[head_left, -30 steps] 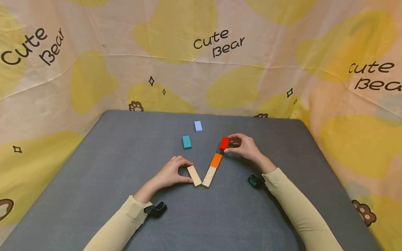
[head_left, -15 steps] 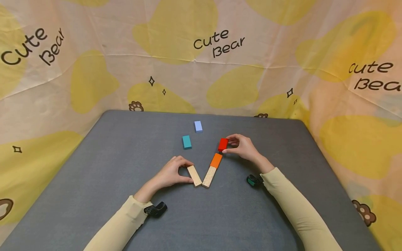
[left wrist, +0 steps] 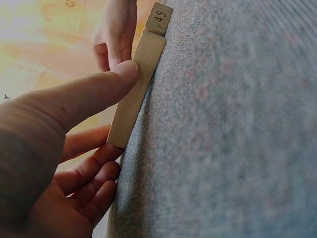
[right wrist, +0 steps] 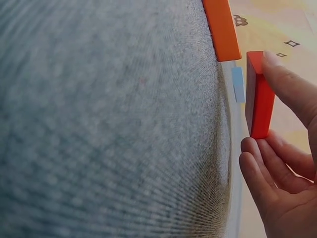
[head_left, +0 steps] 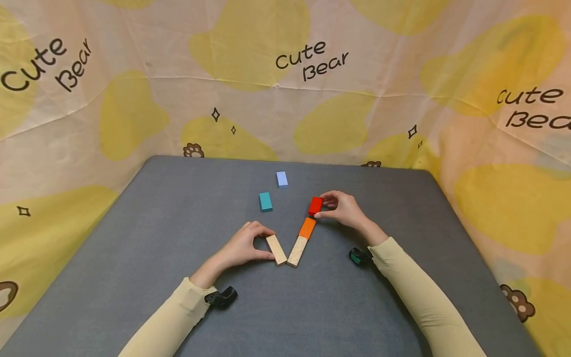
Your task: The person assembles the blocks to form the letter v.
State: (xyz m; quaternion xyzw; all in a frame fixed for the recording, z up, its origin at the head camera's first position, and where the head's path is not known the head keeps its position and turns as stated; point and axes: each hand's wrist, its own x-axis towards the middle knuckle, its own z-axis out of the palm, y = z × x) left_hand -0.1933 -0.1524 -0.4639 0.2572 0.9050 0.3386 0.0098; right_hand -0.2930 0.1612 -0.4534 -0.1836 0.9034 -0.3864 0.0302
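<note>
In the head view, my left hand [head_left: 243, 245] holds a plain wooden block [head_left: 276, 250] by its ends, thumb at the near side. Its near end meets a second, speckled wooden block [head_left: 297, 251], forming a V. An orange block [head_left: 307, 228] continues that right arm, end to end. Just beyond it, my right hand [head_left: 345, 208] pinches a red block [head_left: 315, 206] between thumb and fingers. The right wrist view shows the red block [right wrist: 261, 96] raised off the table, apart from the orange block [right wrist: 222, 30]. Dark marks like "45" appear on the further wooden block [left wrist: 159, 20] in the left wrist view.
A teal block [head_left: 265, 202] lies beyond the left hand, and a light blue block [head_left: 282, 179] sits further back. The grey table [head_left: 156, 213] is bordered by a patterned cloth [head_left: 250, 59] behind and at both sides.
My right hand has moved slightly left and nearer with the red block, bringing it closer to line with the orange one. The left hand and the other blocks have stayed put.
</note>
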